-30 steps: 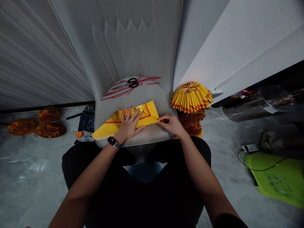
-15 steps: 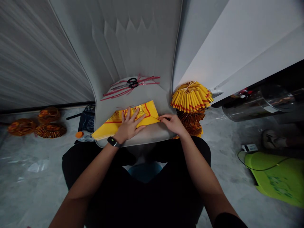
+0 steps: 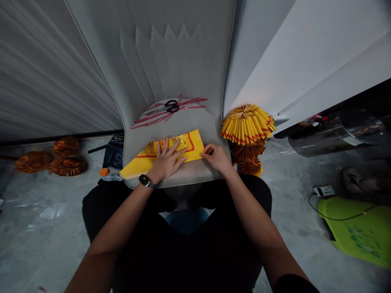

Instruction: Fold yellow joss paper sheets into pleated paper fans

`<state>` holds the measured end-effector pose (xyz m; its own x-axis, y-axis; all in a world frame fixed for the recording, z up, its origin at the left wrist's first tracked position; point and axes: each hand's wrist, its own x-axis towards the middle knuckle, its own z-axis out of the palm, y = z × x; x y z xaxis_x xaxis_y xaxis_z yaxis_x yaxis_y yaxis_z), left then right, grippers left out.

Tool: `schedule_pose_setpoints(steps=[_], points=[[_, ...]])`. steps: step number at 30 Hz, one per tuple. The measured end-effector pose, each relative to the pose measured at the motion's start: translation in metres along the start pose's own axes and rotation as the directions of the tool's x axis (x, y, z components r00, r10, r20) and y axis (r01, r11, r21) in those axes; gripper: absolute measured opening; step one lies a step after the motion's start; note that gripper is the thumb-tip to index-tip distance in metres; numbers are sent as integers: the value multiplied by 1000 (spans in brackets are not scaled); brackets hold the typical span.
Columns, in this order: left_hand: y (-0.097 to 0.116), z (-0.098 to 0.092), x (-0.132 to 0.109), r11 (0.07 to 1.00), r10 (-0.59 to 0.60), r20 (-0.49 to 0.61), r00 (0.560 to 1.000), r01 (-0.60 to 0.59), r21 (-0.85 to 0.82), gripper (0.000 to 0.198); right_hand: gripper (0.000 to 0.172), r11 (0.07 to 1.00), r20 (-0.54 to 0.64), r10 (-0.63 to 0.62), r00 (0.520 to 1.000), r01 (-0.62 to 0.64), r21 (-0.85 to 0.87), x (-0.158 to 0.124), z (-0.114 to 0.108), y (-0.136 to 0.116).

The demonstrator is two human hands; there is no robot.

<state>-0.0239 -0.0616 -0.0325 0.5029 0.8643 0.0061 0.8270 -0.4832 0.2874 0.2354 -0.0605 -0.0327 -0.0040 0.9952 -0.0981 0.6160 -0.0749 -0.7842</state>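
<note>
While my left hand (image 3: 166,160) presses flat, fingers spread, on the folded yellow paper (image 3: 193,147) with red lines and gold foil, my right hand (image 3: 216,158) pinches narrowly at its right tip. Its long axis slants toward the upper right across the grey padded seat (image 3: 195,122) at frame centre.

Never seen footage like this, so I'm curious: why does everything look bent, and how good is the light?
In the head view, strong wide-angle distortion bows the grey chair back and stretches the forearms; the light is dim and soft, the edges darker, yet the yellow paper looks fairly sharp.
</note>
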Motion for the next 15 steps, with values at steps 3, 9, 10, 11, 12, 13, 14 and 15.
schedule_pose_setpoints(steps=[3,9,10,11,12,13,14,15], points=[[2,1,0,1000,1,-16,1000,0,29,55,3,979,-70,-148,987,136,-154,-8,2,-3],[1,6,2,998,-36,-19,999,36,42,78,38,840,19,-457,889,439,-318,-37,29,-20],[0,6,3,998,-45,-12,999,46,31,79,42,830,52,-481,875,474,-293,-37,35,-22],[-2,7,3,998,-55,-5,998,55,18,81,45,826,80,-493,867,495,-269,-36,39,-22],[-3,8,4,998,-63,2,998,63,5,82,48,828,101,-493,864,502,-250,-34,42,-20],[-4,8,5,998,-69,8,998,69,-10,83,51,832,121,-489,864,503,-234,-30,43,-18],[-4,8,5,997,-72,12,997,72,-26,83,52,836,136,-485,864,503,-218,-26,41,-14],[-5,8,5,997,-71,13,997,71,-43,84,52,840,144,-483,864,504,-202,-21,37,-10]])
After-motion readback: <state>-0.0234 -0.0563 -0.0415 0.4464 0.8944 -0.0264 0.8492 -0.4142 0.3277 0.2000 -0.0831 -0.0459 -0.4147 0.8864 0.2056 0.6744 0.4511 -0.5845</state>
